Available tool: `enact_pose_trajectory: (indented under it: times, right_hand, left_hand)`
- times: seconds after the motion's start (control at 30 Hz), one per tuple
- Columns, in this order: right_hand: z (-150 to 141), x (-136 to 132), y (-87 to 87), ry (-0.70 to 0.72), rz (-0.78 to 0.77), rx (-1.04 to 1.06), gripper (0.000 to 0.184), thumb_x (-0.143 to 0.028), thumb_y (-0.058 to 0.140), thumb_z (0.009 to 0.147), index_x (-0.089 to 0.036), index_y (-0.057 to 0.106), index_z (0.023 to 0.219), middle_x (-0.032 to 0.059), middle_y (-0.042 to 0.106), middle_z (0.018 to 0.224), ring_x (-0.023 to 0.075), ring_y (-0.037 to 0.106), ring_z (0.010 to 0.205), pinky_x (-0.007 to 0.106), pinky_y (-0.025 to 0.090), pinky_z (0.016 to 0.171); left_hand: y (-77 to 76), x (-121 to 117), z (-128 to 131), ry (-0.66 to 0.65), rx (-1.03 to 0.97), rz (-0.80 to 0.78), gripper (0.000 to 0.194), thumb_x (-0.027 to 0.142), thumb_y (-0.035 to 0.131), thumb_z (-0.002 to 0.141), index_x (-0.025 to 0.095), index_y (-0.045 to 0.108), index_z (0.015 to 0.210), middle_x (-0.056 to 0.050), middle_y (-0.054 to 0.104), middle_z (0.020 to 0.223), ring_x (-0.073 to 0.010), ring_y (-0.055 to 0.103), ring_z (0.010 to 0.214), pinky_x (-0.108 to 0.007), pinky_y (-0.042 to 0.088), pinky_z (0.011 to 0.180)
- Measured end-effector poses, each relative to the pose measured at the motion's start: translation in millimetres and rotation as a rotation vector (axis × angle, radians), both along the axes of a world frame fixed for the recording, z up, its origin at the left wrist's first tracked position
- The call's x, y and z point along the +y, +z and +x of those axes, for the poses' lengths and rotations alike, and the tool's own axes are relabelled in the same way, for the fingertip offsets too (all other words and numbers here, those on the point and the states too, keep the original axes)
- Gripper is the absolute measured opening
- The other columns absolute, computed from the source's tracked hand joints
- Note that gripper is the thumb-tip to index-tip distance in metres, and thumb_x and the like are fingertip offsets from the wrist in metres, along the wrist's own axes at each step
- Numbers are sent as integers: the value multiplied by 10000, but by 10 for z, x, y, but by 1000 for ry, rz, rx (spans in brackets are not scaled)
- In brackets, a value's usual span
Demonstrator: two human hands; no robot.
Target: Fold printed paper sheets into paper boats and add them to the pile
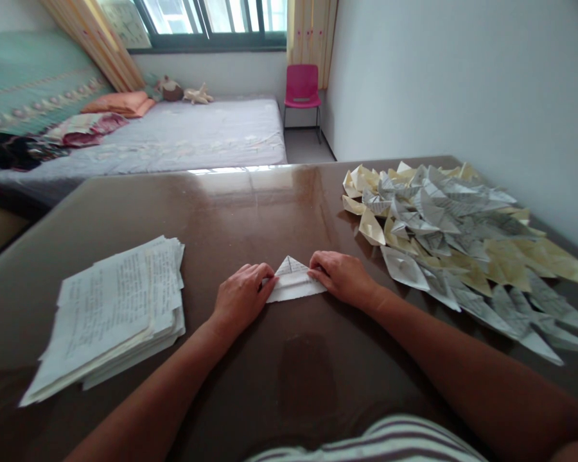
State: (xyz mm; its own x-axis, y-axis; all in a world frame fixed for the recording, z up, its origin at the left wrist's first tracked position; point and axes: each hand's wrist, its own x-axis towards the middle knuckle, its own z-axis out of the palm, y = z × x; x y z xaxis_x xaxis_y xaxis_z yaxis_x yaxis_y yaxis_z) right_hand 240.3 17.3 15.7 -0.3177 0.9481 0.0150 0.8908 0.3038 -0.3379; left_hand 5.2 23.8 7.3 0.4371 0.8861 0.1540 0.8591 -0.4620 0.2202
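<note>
A partly folded sheet of paper [296, 287] lies on the brown table in front of me, with a pointed top and a flat band along its lower edge. Writing shows faintly on its upper part. My left hand [245, 290] pinches its left corner between thumb and curled fingers. At the opposite corner, my right hand [341, 277] grips the paper the same way. Both corners are partly hidden by my fingers. Right of my right hand spreads a big heap of folded paper boats [428, 218], some white with writing, others cream.
On the table's left side lies a stack of written sheets [120, 301], edges uneven. The glossy brown table [250, 212] reaches toward a bed [221, 131]. A pink chair [302, 85] stands by the window, and a white wall borders the right side.
</note>
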Motion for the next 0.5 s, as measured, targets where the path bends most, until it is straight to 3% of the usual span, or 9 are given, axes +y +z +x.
enact_pose_trajectory:
  times: [0.17,0.27,0.37,0.5]
  right_hand:
    - [-9,-7,6,-8,14,-10,150,-364,520,915,-224,573,910,3,664,886,150,593,792,246,306,603]
    - [-13,-15,7,-2,15,-15,143,-354,519,916,-220,570,910,8,663,888,148,590,793,246,306,609]
    - [-22,-16,1,5,22,-13,134,-337,515,919,-214,568,910,12,661,889,145,587,798,246,313,620]
    - [-19,-5,-2,-4,22,-11,138,-337,513,919,-214,573,908,2,654,866,143,583,777,246,325,616]
  left_hand:
    - [32,-42,11,-10,88,141,202,332,451,942,238,615,1013,-43,641,958,-202,563,923,-275,468,686]
    - [67,-156,54,-168,82,283,287,208,455,934,210,574,1195,-94,603,1163,-245,503,1103,-355,464,886]
    - [42,-313,150,-335,104,264,337,192,453,933,195,537,1260,-100,586,1233,-258,482,1175,-382,452,931]
    - [-41,-427,244,-269,127,198,392,333,486,928,157,518,1277,-114,566,1270,-277,497,1173,-396,452,947]
